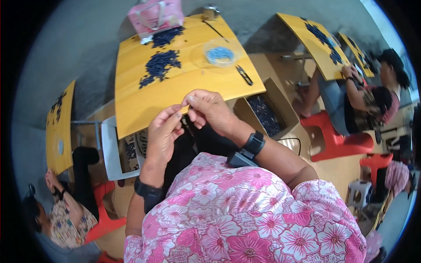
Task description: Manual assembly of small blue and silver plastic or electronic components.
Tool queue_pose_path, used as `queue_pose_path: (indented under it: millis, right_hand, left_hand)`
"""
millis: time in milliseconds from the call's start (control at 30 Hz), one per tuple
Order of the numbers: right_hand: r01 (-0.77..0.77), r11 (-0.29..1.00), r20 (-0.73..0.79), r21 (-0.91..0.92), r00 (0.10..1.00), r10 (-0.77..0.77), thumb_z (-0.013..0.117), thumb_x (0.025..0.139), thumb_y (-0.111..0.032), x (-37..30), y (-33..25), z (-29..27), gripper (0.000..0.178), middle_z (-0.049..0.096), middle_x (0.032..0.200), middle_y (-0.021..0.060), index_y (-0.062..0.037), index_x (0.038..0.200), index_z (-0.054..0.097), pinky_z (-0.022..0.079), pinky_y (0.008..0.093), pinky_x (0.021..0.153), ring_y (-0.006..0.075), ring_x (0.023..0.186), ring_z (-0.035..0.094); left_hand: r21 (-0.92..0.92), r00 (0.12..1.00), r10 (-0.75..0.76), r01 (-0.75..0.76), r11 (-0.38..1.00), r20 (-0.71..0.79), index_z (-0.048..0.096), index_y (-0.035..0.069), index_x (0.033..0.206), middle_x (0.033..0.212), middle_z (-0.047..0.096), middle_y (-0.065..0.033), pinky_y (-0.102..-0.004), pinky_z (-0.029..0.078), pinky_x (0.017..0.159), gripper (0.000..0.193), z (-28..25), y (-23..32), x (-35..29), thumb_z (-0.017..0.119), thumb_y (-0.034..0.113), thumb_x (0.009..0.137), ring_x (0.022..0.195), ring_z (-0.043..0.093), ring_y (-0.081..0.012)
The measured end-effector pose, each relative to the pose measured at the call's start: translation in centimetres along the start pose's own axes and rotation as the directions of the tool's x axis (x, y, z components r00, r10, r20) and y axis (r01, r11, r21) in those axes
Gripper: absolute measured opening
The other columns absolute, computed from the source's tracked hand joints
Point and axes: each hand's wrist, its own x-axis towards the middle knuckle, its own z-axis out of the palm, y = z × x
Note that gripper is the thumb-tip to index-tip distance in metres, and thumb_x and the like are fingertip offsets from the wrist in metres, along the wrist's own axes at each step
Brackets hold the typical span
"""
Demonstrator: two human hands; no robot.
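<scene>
Both hands meet just over the front edge of a yellow table (140, 107). My left hand (160, 136) is closed in a pinch, thumb against forefinger. Close against it, my right hand (214, 113) also pinches, its fingertips almost touching the left ones. Whatever sits between the fingertips is too small to make out. On the tabletop beyond lies a loose pile of small dark pieces (161, 65), with a second pile (168, 37) behind it. To the right stand a clear round dish (237, 53) of tiny blue pieces (219, 54) and a pair of small dark nippers (244, 75).
A pink bag (155, 18), a thin dark rod (215, 30) and a shiny tin (211, 12) are at the table's far side. Below are a cardboard box (286, 117) and a white bin (110, 151). People sit at yellow tables (61, 131) on both sides, on red stools (326, 136).
</scene>
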Motion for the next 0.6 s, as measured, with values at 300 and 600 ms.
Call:
queue_pose_path:
  millis: [300, 600]
  right_hand:
    - [-0.122, 0.912, -0.784, -0.392, 0.563, -0.262, 0.061, 0.091, -0.025, -9.6, -1.9, -19.0, 0.019, 0.055, 0.063, -0.0014, -0.0068, 0.09, 0.067, 0.039, 0.0218, 0.042, 0.0066, 0.048, 0.048]
    - [-0.408, 0.793, -0.886, -0.452, 0.313, -0.343, 0.063, 0.089, -0.012, -12.3, 3.4, -27.1, 0.025, 0.064, 0.077, 0.0032, 0.0002, 0.111, 0.063, 0.042, 0.0213, 0.042, 0.0069, 0.049, 0.052]
  left_hand:
    - [0.082, 0.995, -0.019, 0.027, 0.996, -0.098, 0.063, 0.007, 0.11, 0.079, 0.054, 0.0046, -0.0197, 0.048, 0.064, 0.019, -3.7, -1.6, 1.7, 0.061, 0.011, 0.091, 0.068, 0.051, -0.0032]
    - [0.25, 0.987, 0.057, -0.018, 0.968, -0.151, 0.066, 0.005, 0.104, 0.08, 0.056, 0.0042, -0.0191, 0.049, 0.063, 0.015, -6.1, -3.4, 4.9, 0.06, 0.006, 0.09, 0.069, 0.052, -0.0029]
